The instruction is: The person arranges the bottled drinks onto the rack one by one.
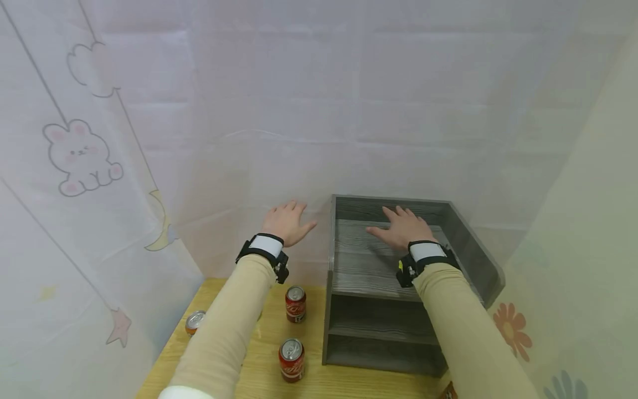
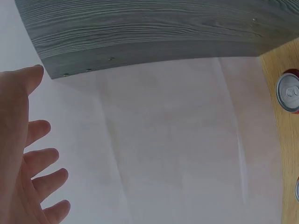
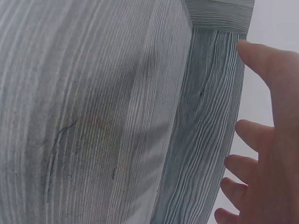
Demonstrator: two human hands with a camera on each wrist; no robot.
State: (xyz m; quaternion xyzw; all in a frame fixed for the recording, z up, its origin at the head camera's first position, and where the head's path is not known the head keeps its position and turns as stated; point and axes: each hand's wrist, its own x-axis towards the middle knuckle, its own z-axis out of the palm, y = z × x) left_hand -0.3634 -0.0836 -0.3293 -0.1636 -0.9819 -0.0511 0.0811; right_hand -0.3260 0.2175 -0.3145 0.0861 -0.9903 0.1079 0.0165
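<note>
1. Head view: the left hand (image 1: 286, 223), fingers spread, holding nothing, is beside the grey shelf (image 1: 359, 260); the right hand (image 1: 406, 228), likewise spread and bare, is over it. The shelf stands on the table (image 1: 264, 354) near red cans (image 1: 292, 363).
2. Left wrist view: the left hand's thumb is near the shelf's corner.
3. Right wrist view: fingers parted; contact with the shelf is unclear.

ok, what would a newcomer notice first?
The grey shelf unit, right of centre in the head view, catches the eye, with the right grip in front of it and the left grip to its left. Two red cans on the table beside it stand out, then the printed bunny on the far-left backdrop.
</note>
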